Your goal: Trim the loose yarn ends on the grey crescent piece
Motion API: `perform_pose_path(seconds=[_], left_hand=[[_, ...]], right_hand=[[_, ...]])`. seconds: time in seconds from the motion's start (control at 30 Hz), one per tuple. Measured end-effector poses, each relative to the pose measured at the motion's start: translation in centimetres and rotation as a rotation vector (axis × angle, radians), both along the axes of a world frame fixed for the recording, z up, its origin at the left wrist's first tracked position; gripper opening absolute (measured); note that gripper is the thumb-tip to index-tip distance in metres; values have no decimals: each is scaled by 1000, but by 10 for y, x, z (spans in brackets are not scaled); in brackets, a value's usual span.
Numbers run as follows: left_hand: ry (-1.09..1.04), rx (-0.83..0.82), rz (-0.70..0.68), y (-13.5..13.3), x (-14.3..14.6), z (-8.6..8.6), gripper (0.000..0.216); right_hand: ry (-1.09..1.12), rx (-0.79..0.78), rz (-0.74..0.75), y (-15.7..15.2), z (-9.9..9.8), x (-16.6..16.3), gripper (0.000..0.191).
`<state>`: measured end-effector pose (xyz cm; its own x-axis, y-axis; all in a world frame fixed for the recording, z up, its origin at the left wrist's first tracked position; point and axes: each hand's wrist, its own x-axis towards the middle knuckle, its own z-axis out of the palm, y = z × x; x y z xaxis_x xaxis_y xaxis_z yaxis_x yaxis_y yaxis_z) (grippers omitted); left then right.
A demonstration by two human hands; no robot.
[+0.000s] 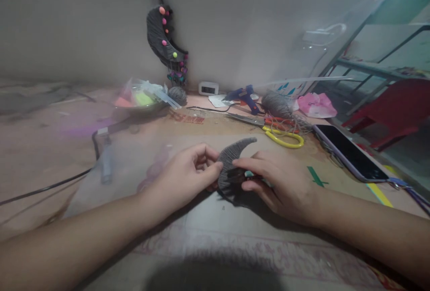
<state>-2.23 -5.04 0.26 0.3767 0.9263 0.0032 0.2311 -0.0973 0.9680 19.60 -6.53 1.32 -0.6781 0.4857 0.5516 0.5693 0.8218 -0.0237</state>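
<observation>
A dark grey crescent (225,172), wound with yarn, stands tilted above the work surface in front of me. My left hand (191,172) pinches its outer edge between thumb and curled fingers. On the inner side, the index fingertip of my right hand (280,183) presses the yarn, and its thumb is bent in below. Between those fingers shows a small teal bit (248,174), too little visible to name. The crescent's lower end lies in shadow.
Yellow-handled scissors (284,137), a blue glue gun (247,98) and grey yarn (278,104) lie behind my hands. A phone (351,153) is at right, a bowl (141,108) at back left. A decorated crescent (156,35) hangs on the wall. A black cable (47,187) crosses the left.
</observation>
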Motion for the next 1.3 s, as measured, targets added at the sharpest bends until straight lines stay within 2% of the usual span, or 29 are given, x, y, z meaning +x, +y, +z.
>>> perform_pose_path(seconds=[0.13,0.27,0.53,0.93,1.1,1.3], left_hand=[[10,-8,-22,-1,0,-1,8],[65,52,-15,-5,0,1,7],[133,111,-16,-8,2,7,7],[88,108,-56,-7,-3,0,8],[67,80,-59,-6,-2,0,9],[-14,-27,-48,-6,0,4,8]], right_hand=[[3,30,-46,10,-1,1,26],[0,38,-67,16,-2,1,27],[1,5,-50,14,-2,2,27],[1,-21,-36,14,-1,2,27],[14,-46,-34,14,-3,3,27],[22,-14,-45,14,-3,3,28]])
